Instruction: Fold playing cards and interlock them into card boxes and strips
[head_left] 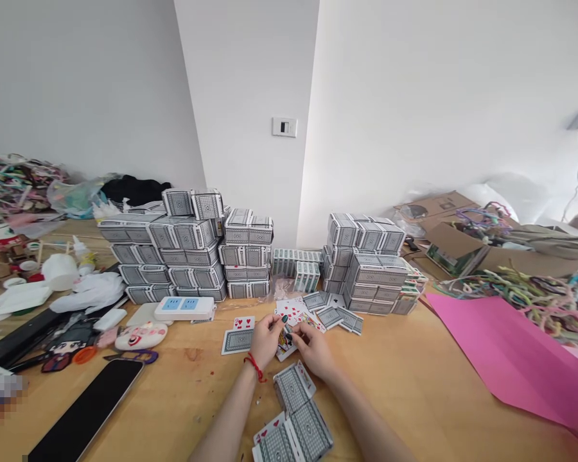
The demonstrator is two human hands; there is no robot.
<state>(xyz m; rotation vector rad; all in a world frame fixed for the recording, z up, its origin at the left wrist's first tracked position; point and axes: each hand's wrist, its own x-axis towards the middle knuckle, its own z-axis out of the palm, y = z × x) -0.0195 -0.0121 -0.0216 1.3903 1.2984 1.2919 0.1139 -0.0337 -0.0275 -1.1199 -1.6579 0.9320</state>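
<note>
My left hand [266,339] and my right hand [312,350] meet over the wooden table [414,385], both pinching a small fan of playing cards [285,343] held between them. A red string bracelet circles my left wrist. Loose cards [318,308] lie spread just beyond the hands, some face up, some face down. Two single cards [238,335] rest to the left. A pile of cards [293,417] sits close to me between my forearms.
Stacks of boxed card decks stand at the back left [187,247] and back right [366,260]. A white power strip [185,308], a dark phone [89,410], a pink sheet [505,350], cardboard boxes [462,247] and craft clutter [24,256] surround the area.
</note>
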